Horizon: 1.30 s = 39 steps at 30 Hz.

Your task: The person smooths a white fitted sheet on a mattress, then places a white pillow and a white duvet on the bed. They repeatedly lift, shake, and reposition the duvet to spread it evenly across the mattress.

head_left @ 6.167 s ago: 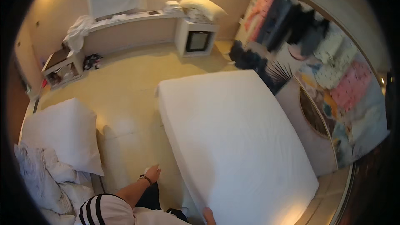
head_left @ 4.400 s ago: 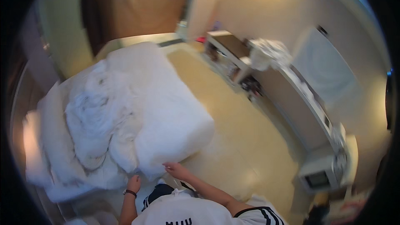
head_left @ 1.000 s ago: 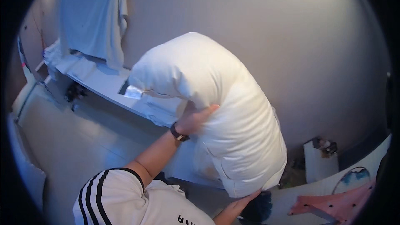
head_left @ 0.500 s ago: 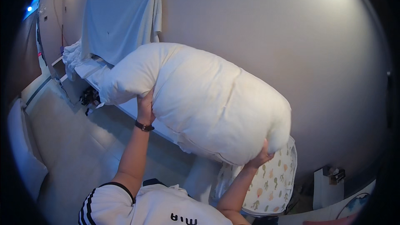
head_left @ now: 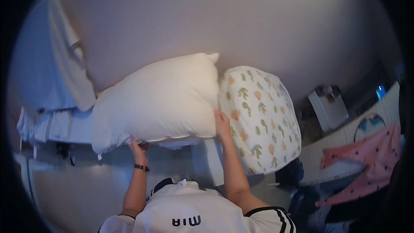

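Observation:
A large white pillow (head_left: 159, 99) lies on a white counter against the wall. My left hand (head_left: 137, 146) grips its lower front edge, a dark band on that wrist. My right hand (head_left: 222, 121) presses flat on the pillow's right end, fingers spread upward. Right beside it stands a cactus-patterned pillow (head_left: 258, 118), leaning against the wall and touching the white pillow's right side.
A pale sheet (head_left: 51, 73) hangs over something on the wall at the left, with crumpled linen (head_left: 39, 125) below it on the counter. A small white box-like unit (head_left: 330, 108) stands at the right. Pink patterned cloth (head_left: 366, 159) lies at the lower right.
The white pillow has come down from overhead onto the counter beside the cactus-patterned pillow. My right hand moved from under its right end to its side.

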Motion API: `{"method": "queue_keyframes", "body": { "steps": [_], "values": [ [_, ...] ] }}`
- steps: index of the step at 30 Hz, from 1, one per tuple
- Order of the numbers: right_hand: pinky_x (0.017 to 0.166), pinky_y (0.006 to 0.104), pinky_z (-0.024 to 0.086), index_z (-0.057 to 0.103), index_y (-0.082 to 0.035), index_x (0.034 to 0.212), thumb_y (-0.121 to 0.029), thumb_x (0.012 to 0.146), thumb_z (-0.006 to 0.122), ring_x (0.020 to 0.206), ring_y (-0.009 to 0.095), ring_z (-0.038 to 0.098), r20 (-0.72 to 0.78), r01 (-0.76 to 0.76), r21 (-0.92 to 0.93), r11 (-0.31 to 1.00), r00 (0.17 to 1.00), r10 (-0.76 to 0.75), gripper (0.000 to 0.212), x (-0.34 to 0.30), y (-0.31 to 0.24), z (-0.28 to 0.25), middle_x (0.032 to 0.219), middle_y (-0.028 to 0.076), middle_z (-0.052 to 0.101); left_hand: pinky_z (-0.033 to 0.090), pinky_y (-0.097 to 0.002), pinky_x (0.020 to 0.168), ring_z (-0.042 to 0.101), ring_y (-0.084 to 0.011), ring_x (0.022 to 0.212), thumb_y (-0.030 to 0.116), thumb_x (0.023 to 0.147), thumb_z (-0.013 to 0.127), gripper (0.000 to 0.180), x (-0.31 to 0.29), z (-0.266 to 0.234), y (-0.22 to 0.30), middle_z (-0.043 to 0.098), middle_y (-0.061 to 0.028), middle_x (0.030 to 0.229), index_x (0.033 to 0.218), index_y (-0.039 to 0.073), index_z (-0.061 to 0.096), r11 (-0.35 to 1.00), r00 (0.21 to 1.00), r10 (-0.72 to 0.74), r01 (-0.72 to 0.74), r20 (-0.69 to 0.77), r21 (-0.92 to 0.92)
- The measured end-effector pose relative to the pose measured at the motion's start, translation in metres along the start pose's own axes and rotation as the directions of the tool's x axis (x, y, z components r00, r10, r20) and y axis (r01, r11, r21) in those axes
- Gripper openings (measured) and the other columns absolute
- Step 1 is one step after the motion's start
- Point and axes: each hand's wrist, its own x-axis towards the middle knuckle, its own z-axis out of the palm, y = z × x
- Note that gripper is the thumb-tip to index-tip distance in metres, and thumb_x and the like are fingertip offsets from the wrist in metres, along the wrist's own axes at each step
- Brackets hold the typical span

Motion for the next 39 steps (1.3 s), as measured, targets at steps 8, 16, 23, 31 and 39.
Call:
{"method": "queue_keyframes", "body": {
  "steps": [8,16,23,31,39],
  "values": [
    [0.081,0.0374,0.04,0.06,-0.001,0.088,-0.005,0.074,0.058,0.088,0.03,0.052,-0.485,0.145,-0.455,0.879,0.788,-0.381,0.015,-0.04,0.038,-0.182,0.086,0.015,0.056,0.041,-0.0239,0.051,0.051,-0.0104,0.058,0.027,0.09,0.045,0.023,-0.071,0.047,-0.055,0.054,-0.0049,0.067,0.091,0.005,0.051,0.867,0.921,0.087,-0.257,0.38,0.426],
    [0.092,0.0404,0.035,0.04,-0.005,0.125,-0.027,0.066,0.073,0.111,0.036,0.04,-0.753,-0.602,-0.452,0.659,0.653,0.08,0.071,-0.042,0.115,-0.402,0.119,0.019,0.045,0.043,-0.0202,0.049,0.054,-0.0079,0.055,0.011,0.084,0.056,0.009,-0.209,0.161,-0.152,0.056,-0.0022,0.063,0.081,0.002,0.056,0.757,0.783,-0.124,-0.322,0.609,0.568],
    [0.075,0.0403,0.044,0.049,-0.001,0.1,-0.015,0.07,0.067,0.086,0.037,0.056,-0.627,-0.319,-0.366,0.874,0.779,0.021,0.038,-0.026,0.176,-0.443,0.092,0.02,0.058,0.045,-0.0266,0.055,0.057,-0.0165,0.057,0.006,0.079,0.057,0.007,-0.315,0.249,-0.18,0.057,-0.01,0.065,0.082,-0.001,0.055,0.302,0.634,0.019,-0.741,0.773,0.6],
    [0.067,0.0378,0.045,0.052,0.0,0.09,0.0,0.075,0.047,0.077,0.036,0.056,0.106,0.445,0.217,0.869,0.874,-0.474,0.016,-0.098,0.05,-0.299,0.082,0.02,0.057,0.041,-0.0348,0.081,0.053,-0.0273,0.093,0.008,0.073,0.062,0.038,-0.377,0.304,-0.144,0.054,-0.0154,0.099,0.108,0.001,0.051,0.415,0.472,0.447,-0.862,0.76,0.291],
    [0.065,0.0303,0.045,0.062,-0.002,0.094,-0.016,0.08,0.059,0.068,0.018,0.054,0.566,0.269,0.281,0.921,0.729,-0.385,0.02,-0.157,0.063,-0.291,0.072,0.009,0.056,0.044,-0.0415,0.072,0.057,-0.0385,0.088,-0.006,0.071,0.049,0.026,-0.258,0.172,-0.143,0.06,-0.0204,0.089,0.094,0.004,0.053,0.171,0.769,0.483,-0.552,0.419,0.816]
  ]
}}
